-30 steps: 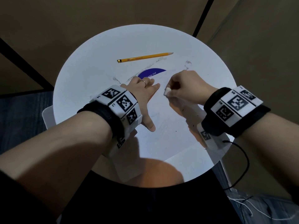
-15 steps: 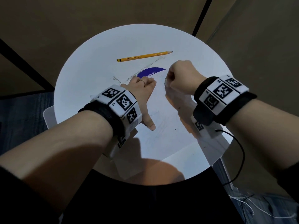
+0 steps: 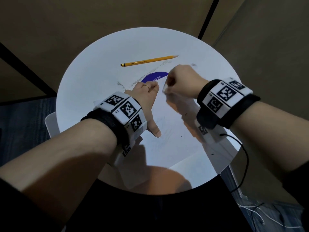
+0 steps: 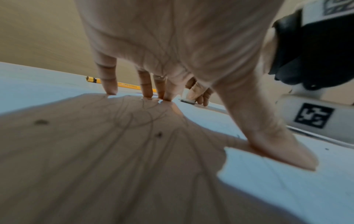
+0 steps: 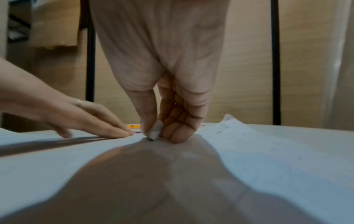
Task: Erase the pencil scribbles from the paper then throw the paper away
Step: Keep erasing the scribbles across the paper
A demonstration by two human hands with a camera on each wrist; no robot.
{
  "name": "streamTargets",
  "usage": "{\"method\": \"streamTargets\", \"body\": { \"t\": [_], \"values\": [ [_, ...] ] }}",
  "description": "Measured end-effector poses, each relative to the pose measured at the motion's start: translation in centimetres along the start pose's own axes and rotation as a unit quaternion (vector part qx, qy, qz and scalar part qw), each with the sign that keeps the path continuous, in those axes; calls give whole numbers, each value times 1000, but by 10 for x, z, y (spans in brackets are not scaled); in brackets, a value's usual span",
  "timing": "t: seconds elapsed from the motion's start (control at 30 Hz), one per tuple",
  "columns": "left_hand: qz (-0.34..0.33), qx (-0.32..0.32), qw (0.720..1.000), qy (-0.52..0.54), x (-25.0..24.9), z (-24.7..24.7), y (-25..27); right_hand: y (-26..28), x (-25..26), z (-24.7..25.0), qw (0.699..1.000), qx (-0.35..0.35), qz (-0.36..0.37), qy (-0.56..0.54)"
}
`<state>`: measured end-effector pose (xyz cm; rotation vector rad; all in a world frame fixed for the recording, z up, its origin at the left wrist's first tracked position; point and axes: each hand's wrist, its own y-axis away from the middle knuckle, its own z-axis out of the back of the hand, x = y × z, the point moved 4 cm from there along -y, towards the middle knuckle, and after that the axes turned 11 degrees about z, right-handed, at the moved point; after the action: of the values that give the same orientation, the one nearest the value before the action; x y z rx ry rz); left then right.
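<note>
Round white table [image 3: 93,84] carries everything. White sheet of paper [image 3: 167,139] lies flat across its near-centre, near corner reaching toward the table's near edge, far right corner curled up slightly in the right wrist view. Faint grey pencil scribbles [image 3: 163,129] remain on the sheet beside the left thumb; a few dark specks scattered on it, grey eraser crumbs [image 3: 147,76] trail along its far edge on the table. Purple half-round sticker with white text "Keep our" [image 3: 155,76] pokes out from under the sheet's far edge. Left hand [image 3: 147,97] lies palm-down on the paper, fingers straight and spread, fingertips [image 4: 111,91] and thumb pressing the sheet flat, holding nothing; ring on one finger. Right hand [image 3: 182,81] is fisted just right of the left fingertips, thumb and curled fingers pinching a small white eraser block [image 5: 154,131], its darkened lower end touching the paper. Hand blurred in the head view. Yellow wooden pencil with sharpened tip [image 3: 148,61] lies on the table beyond the paper, apart from both hands, tip pointing right. Black bands with white marker blocks on both wrists; thin black cable [image 3: 240,164] hangs off the right one.
</note>
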<state>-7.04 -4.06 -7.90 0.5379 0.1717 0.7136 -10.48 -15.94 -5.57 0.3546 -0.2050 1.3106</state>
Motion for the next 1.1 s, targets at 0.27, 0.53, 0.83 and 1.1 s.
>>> {"method": "streamTargets", "body": {
  "t": [0.27, 0.53, 0.83, 1.1],
  "values": [
    [-6, 12, 999, 31, 1, -1, 0, 1, 7, -5, 998, 50, 15, -18],
    [5, 6, 999, 47, 2, -2, -1, -13, 12, -14, 999, 25, 9, -17],
    [9, 10, 999, 47, 1, 0, 1, -27, 7, -11, 999, 3, -13, -35],
    [22, 11, 999, 45, 0, 2, 6, -37, 12, -10, 999, -11, -26, -32]
  ]
}}
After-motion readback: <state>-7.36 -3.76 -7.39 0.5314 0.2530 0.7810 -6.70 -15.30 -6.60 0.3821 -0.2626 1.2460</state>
